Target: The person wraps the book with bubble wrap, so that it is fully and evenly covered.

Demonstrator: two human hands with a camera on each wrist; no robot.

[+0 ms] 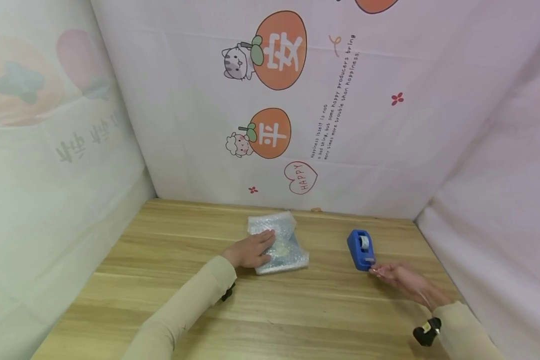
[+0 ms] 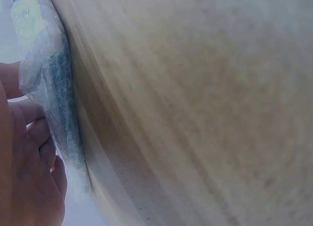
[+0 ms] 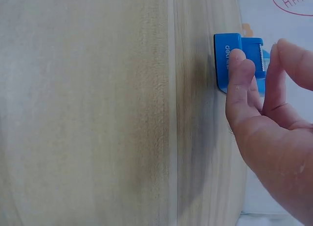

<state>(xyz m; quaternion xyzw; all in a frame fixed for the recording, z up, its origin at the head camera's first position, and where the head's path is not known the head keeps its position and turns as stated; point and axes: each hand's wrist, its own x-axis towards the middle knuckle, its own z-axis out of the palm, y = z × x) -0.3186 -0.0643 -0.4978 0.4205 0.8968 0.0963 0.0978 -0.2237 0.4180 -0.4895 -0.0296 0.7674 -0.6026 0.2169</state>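
Note:
A flat package in bubble wrap lies on the wooden table, pale blue under the clear wrap. My left hand rests on its left part with the fingers extended. In the left wrist view, the wrapped package shows edge-on beside the fingers. To the right stands a blue tape dispenser holding a roll of tape. At its cutter end, my right hand pinches the tape end between thumb and index finger. In the right wrist view, the other fingers are bent beside the dispenser.
The wood-grain table is enclosed by printed white cloth at the back and plain-looking cloth at the right. Another cloth wall stands along the left edge. Each wrist wears a dark band device.

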